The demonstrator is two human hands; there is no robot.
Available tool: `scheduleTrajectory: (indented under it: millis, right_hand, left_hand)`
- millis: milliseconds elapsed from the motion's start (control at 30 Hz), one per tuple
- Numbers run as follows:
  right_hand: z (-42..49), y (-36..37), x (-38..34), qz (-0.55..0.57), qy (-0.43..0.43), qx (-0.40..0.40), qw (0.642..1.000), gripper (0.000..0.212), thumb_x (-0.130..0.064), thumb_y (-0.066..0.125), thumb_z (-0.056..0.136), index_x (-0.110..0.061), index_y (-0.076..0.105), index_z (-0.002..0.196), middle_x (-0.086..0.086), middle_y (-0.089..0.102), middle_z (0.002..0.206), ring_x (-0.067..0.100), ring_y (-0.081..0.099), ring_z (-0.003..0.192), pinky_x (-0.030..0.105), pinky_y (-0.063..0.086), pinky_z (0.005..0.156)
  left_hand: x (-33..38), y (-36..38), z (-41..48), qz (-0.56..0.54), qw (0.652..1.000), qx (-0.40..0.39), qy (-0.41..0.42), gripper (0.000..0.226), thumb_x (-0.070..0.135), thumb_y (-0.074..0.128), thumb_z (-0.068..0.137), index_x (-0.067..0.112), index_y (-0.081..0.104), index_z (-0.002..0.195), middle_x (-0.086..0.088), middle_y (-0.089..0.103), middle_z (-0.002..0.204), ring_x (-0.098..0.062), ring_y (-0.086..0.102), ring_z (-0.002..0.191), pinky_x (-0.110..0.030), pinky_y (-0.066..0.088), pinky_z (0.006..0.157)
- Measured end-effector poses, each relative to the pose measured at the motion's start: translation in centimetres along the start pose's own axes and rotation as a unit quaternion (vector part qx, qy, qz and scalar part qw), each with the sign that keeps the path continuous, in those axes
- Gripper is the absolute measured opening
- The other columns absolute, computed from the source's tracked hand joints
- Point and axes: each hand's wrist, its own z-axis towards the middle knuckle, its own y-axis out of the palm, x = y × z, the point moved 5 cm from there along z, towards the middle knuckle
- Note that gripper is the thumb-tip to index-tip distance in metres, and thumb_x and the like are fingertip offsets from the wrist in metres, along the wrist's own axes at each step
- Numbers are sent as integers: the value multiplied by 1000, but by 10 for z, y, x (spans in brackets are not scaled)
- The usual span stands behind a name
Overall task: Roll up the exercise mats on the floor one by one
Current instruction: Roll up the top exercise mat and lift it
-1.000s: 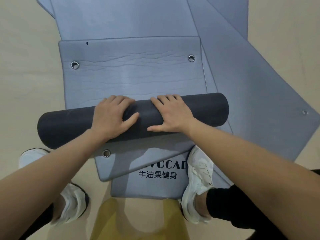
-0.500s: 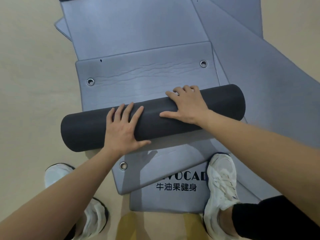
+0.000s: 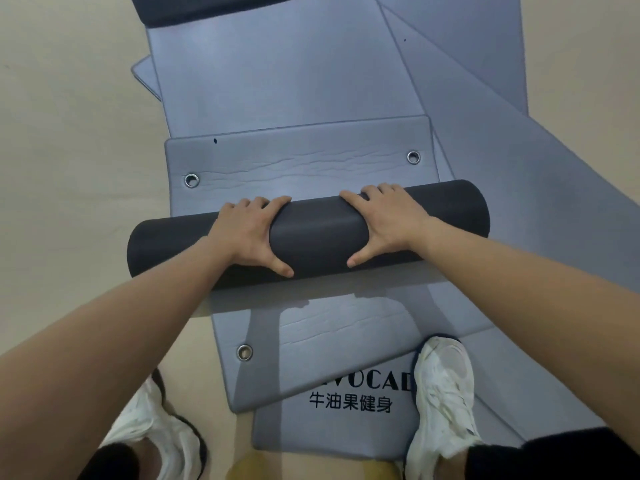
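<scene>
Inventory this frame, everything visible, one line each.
rolled mat: 1, dark grey, centre, on its unrolled blue-grey tail
flat mats: several overlapping, count unclear, blue-grey, spread beneath the roll
logo mat: 1, blue-grey, black print, by the right shoe
grommets: 3 visible, silver, mat corners
second dark mat: 1, dark grey, top edge, cut off
floor: beige, around the mats
shoes: 2, white, bottom edge
left hand, right hand: 2, gripping the rolled mat

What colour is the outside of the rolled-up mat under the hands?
Dark charcoal grey, plain with no pattern, on the rolled mat; it shows best in the head view.
</scene>
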Motion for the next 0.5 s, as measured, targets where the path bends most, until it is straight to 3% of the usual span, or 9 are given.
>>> scheduleTrajectory:
  millis: [167,333,400,500]
  right_hand:
    - [-1,-11,-1,56,4,-12,998,126,-95,67,52,-31,29,154,10,58,126,32,56,110,41,45,89]
    - [-24,6,-15,121,6,-88,989,124,-90,76,50,-34,33,153,-4,49,104,28,58,106,36,37,78]
    - [-31,13,-22,138,-3,-135,981,123,-86,79,50,-34,35,152,-5,57,108,28,60,108,36,39,78]
    - [-42,26,-33,160,-10,-196,968,122,-82,83,50,-34,36,153,-4,63,131,27,59,117,38,44,87]
  left_hand:
    - [4,-15,4,-7,999,-37,-1,134,96,68,37,38,27,150,-2,60,122,-29,61,106,-45,52,91]
    - [15,8,-20,-43,992,-119,2,129,92,74,37,39,32,147,4,60,125,-25,61,112,-43,51,92]
    - [22,23,-30,-67,986,-151,3,128,90,77,36,39,36,146,6,61,129,-25,60,116,-43,49,96]
    - [32,43,-47,-104,973,-205,4,124,83,84,40,40,38,146,9,61,130,-24,59,119,-41,46,98]
